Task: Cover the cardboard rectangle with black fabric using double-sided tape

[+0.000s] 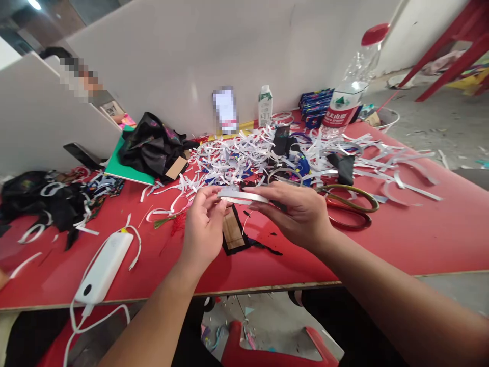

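As both hands [204,221] [300,211] hold white strips [244,196], a bottle [339,109] reads "SPRING".

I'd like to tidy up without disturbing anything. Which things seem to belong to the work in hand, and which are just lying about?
Probably in the work:
- white band, held by left hand and right hand
- white strips, heaped beyond

Probably lying about:
- bottle
- carton
- phone
- white power bank

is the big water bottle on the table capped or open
Capped: the red cap sits on top of the neck of the bottle.
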Demonstrator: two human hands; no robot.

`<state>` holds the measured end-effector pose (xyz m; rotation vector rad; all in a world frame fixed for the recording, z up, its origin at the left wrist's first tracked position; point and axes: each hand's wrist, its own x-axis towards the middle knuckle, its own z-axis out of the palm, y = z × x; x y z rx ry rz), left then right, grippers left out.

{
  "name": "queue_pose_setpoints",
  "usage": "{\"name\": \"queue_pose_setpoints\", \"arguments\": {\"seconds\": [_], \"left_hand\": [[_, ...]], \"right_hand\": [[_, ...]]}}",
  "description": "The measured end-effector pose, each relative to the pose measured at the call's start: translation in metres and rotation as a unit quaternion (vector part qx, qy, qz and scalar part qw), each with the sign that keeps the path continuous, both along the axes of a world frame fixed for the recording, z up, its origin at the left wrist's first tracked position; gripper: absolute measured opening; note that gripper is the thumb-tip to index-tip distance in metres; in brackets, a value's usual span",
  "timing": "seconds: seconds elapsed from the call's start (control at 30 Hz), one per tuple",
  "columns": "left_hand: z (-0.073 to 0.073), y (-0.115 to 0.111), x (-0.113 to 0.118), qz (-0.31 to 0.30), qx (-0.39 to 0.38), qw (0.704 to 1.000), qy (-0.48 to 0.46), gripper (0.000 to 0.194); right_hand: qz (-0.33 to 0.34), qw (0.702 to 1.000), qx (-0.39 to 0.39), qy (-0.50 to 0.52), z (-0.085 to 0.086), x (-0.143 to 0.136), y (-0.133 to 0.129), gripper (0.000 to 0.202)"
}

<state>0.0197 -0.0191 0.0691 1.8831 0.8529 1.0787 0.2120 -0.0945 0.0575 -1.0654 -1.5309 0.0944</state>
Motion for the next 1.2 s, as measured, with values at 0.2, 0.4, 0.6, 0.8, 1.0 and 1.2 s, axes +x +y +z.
{"name": "queue_pose_setpoints", "arguments": {"seconds": [0.2, 0.4, 0.6, 0.8, 1.0, 1.2], "left_hand": [[0.014, -0.008, -0.007, -0.017, 0.352, 0.930, 0.108, 0.019], [0.016, -0.004, -0.008, 0.010, 0.391, 0.913, 0.116, 0.025], [0.017, -0.001, -0.013, 0.013, 0.485, 0.862, 0.144, 0.037], [0.019, -0.002, -0.018, 0.006, 0.522, 0.836, 0.171, 0.044], [0.021, 0.001, -0.022, -0.026, 0.537, 0.824, 0.179, 0.049], [0.023, 0.004, -0.024, -0.042, 0.541, 0.817, 0.194, 0.043]], "right_hand": [[0.003, 0.998, 0.024, -0.052, -0.001, 0.002, 0.004, 0.022], [-0.017, 1.000, 0.023, -0.003, 0.001, 0.003, 0.001, 0.024], [0.033, 0.999, -0.016, -0.020, 0.007, 0.000, -0.003, 0.014], [0.042, 0.996, -0.051, -0.052, 0.006, 0.003, -0.004, 0.010], [0.050, 0.995, -0.050, -0.075, 0.005, 0.004, -0.006, 0.011], [0.079, 0.994, -0.065, -0.051, 0.005, 0.003, -0.006, 0.008]]}}
